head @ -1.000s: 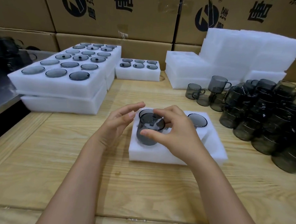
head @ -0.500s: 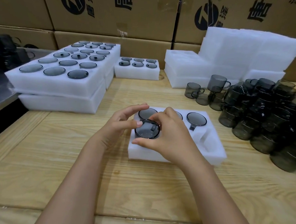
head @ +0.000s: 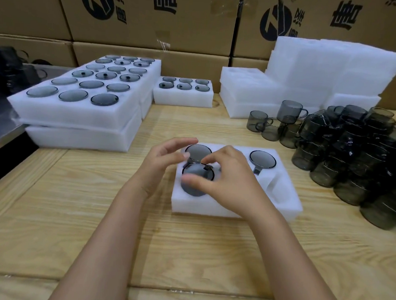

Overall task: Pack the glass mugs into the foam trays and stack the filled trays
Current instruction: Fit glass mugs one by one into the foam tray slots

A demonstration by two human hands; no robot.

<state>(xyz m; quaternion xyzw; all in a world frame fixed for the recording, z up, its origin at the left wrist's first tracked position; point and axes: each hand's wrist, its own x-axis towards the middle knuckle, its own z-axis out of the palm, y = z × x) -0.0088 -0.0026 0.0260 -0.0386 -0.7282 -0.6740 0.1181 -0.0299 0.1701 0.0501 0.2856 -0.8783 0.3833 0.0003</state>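
Right grip (head: 225, 184) pinches a mug (head: 198, 173) into the tray (head: 235, 210); left grip (head: 164, 161) relaxed, empty. 1 pocket (head: 277, 186) bare; pile (head: 365, 160) remains.

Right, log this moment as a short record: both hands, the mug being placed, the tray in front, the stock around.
right hand: pinches glass mug by its rim
glass mug: low in the tray's front-left, blurred; not clearly seated
left hand: fingers relaxed, beside the mug, holding nothing
foam tray: two seated mugs visible in back row; front-right slot empty
loose mugs: piled on the right
filled trays: stacked on the left
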